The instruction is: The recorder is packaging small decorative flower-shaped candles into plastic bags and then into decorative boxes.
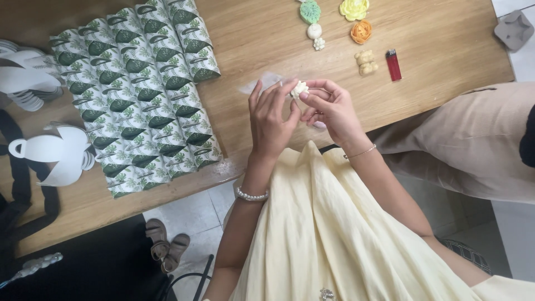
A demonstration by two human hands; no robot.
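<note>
My left hand (273, 120) and my right hand (330, 110) meet above the near edge of the wooden table (446, 56). Together they pinch a small cream flower-shaped piece (300, 89) between the fingertips. A clear plastic wrapper (262, 83) shows behind my left fingers; whether they hold it or it lies on the table I cannot tell. My left wrist wears a pearl bracelet, my right a thin chain. A pale yellow skirt covers my lap below.
Rows of green leaf-printed cup-shaped cards (134, 95) cover the table's left. White cup cutouts (56, 153) lie further left. Small shaped figures, green (310, 12), yellow (354, 8), orange (361, 32), beige (366, 62), and a red lighter (393, 64) sit at the back. Another person's beige-clad leg (473, 139) is at right.
</note>
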